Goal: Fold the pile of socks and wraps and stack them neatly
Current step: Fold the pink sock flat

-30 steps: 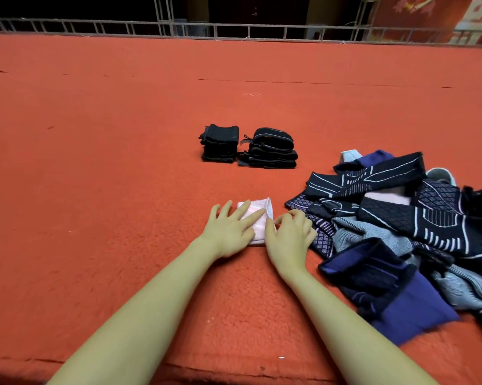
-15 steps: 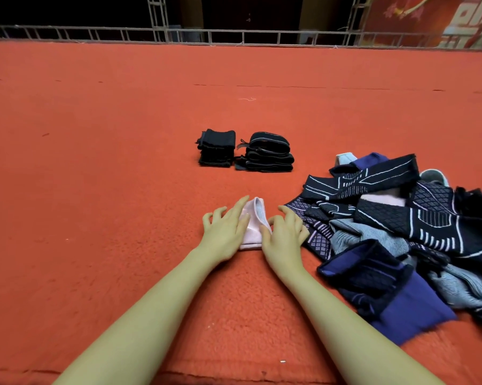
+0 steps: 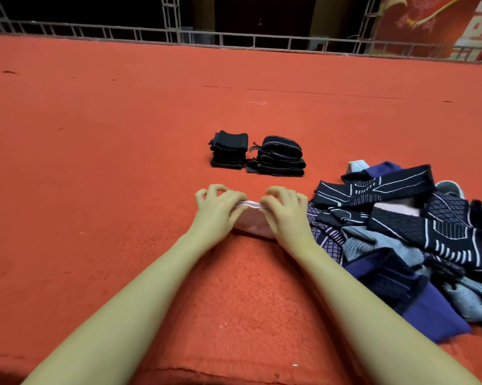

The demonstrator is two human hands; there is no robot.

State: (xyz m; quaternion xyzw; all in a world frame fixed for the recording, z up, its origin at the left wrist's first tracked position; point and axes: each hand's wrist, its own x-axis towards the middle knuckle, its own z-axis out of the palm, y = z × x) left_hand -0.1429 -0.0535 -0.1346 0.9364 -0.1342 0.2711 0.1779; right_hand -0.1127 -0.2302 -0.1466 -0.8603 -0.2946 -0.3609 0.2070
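A small pale pink sock [image 3: 251, 221] lies folded on the red carpet between my hands. My left hand [image 3: 217, 211] pinches its upper edge on the left, fingers curled. My right hand [image 3: 285, 213] pinches the same edge on the right. The sock's top edge is lifted off the carpet. Just to the right lies a loose pile of dark patterned, grey and blue socks and wraps [image 3: 406, 232]. Farther back stand two neat stacks: black folded socks [image 3: 228, 150] and black wraps [image 3: 277, 158].
Red carpet [image 3: 95, 190] spreads wide to the left and beyond the stacks. Its near edge runs along the bottom of the view. A metal truss rail [image 3: 234, 40] lines the far edge, with a red banner [image 3: 439, 26] at the back right.
My hands went from lying flat on the pink sock to curling and pinching its far edge, lifting it. The view shifted slightly downward.
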